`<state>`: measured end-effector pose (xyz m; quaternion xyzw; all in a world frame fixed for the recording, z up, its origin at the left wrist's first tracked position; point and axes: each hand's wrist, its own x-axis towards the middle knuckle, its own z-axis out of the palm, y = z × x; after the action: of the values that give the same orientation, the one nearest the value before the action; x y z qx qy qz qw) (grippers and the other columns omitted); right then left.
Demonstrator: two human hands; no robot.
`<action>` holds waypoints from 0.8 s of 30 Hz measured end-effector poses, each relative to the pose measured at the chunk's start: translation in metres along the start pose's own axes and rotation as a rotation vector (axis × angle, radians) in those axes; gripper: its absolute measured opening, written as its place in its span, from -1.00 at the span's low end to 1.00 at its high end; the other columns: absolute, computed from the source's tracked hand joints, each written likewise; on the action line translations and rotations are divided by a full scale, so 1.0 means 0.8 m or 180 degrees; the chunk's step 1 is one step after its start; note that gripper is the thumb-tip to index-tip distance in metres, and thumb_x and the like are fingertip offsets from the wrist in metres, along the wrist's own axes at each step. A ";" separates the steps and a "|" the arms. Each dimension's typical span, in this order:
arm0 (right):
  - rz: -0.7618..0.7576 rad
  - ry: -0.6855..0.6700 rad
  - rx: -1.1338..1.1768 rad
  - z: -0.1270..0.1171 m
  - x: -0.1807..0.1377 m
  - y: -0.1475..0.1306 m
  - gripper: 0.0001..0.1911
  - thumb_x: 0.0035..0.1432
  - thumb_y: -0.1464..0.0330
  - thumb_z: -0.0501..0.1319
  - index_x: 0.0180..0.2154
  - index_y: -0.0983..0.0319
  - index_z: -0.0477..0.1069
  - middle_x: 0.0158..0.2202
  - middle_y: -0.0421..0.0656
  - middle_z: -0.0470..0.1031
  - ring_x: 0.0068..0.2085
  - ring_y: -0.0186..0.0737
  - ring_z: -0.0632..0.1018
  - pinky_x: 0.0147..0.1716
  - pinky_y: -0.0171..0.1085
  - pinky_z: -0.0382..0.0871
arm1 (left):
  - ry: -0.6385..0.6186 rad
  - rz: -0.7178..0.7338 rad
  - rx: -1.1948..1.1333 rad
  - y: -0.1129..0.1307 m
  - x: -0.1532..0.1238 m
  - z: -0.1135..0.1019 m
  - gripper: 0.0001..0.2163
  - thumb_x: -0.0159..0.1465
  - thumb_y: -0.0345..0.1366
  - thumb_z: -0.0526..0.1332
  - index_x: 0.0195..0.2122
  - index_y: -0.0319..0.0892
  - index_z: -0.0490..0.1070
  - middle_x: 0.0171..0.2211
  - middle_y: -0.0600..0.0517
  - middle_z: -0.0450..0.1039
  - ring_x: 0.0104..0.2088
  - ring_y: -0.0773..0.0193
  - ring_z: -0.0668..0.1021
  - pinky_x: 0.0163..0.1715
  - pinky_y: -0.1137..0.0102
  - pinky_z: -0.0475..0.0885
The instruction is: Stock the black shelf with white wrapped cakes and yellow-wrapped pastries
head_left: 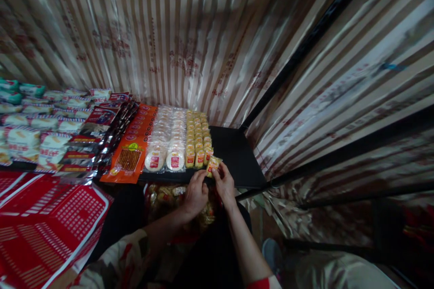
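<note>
A small yellow snack packet [213, 165] with an orange-red label is at the front edge of a black shelf [233, 153]. My right hand [224, 186] pinches it from the right between thumb and fingers. From the left, my left hand [197, 193] has its fingers curled in against the packet's lower left edge. Just behind stand rows of similar yellow packets [199, 137], lined up front to back. White round crackers in clear wrappers [175, 159] fill two rows to their left. Below my hands, a container of loose yellow packets [166, 196] is partly hidden by my forearms.
Orange snack bags [127, 160], dark red-and-black bags [98, 122] and white bread-like packs [54, 149] line the shelf leftward. A red plastic basket [68, 216] is at lower left. Black poles [298, 54] and striped sheeting [190, 31] enclose the shelf. Another person's leg [339, 271] is at lower right.
</note>
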<state>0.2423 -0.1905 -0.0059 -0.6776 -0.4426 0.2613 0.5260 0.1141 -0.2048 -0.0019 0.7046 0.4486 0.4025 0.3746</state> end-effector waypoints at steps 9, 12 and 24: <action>-0.0409 -0.0010 -0.0647 0.009 0.018 0.007 -0.49 0.08 0.18 0.10 0.04 0.28 0.33 -0.12 0.00 0.43 -0.15 -0.15 0.48 -0.20 -0.21 0.41 | -0.0122 -0.0090 0.0239 -0.007 0.017 0.002 -0.50 0.05 -0.57 -0.03 0.05 -0.26 0.29 0.09 -0.11 0.28 0.12 0.19 0.31 0.19 0.21 0.18; -0.0483 -0.0083 -0.0655 0.010 0.019 0.004 -0.46 0.09 0.20 0.10 0.09 0.28 0.27 -0.10 0.01 0.42 -0.13 -0.14 0.47 -0.21 -0.21 0.42 | -0.0161 -0.0070 0.0254 -0.010 0.017 0.002 -0.48 0.05 -0.57 -0.03 0.07 -0.25 0.27 0.11 -0.11 0.26 0.14 0.19 0.30 0.20 0.21 0.18; -0.0599 -0.0192 -0.0853 0.016 0.017 0.008 -0.45 0.13 0.24 0.05 0.15 0.28 0.20 0.04 0.06 0.33 -0.04 -0.12 0.43 -0.10 -0.17 0.38 | -0.0234 0.0184 0.0378 -0.012 0.017 0.003 -0.44 0.04 -0.59 -0.04 0.12 -0.25 0.22 0.10 -0.12 0.21 0.11 0.22 0.30 0.18 0.26 0.22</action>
<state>0.2406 -0.1730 -0.0143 -0.6891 -0.5506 0.1696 0.4395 0.1166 -0.1897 -0.0083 0.7526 0.4371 0.3596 0.3365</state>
